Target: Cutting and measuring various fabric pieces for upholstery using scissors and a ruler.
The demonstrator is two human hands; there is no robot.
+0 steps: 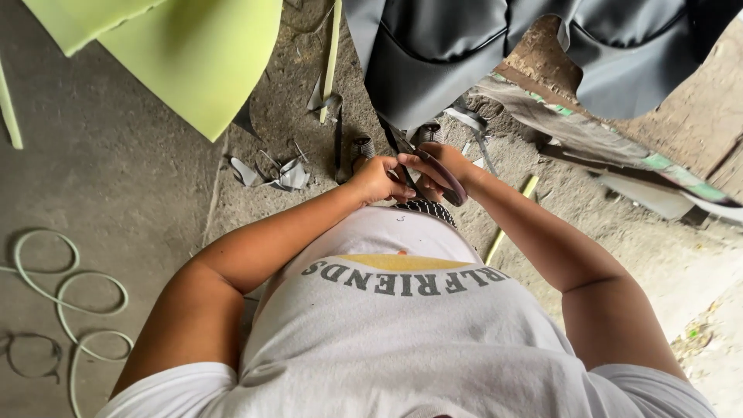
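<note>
My right hand (443, 168) grips a pair of scissors with dark purple handles (455, 184), fingers through the loops. My left hand (377, 180) is closed just beside it, pinching a narrow dark strip (396, 149) that hangs from the black leather-like cover (433, 54) above. Both hands meet in front of my belly, over my white shirt. The scissor blades are mostly hidden behind my fingers.
Yellow-green foam sheets (193, 62) lie at the upper left. Grey offcuts (282, 174) and a thin foam strip (331, 62) litter the concrete floor. Coiled pale cord (70, 298) lies at the left. Boards and debris (619, 162) run along the right.
</note>
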